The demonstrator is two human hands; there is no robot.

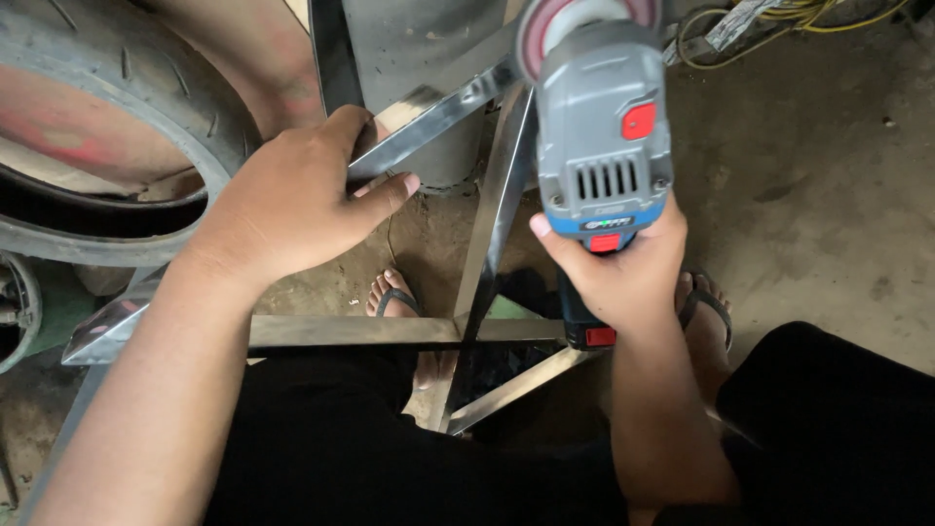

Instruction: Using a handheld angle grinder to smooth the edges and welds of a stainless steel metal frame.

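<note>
My left hand is closed around a shiny square steel tube that belongs to a welded metal frame. My right hand grips the handle of a grey cordless angle grinder with red switches and a blue band. Its reddish disc sits at the top, against the frame where the tubes meet. Another frame bar runs crosswise over my lap. My sandalled feet show below the frame on the dirt floor.
A large black tyre leans at the upper left. A grey cylinder stands behind the frame. Yellow cables and scrap lie at the top right on the concrete floor.
</note>
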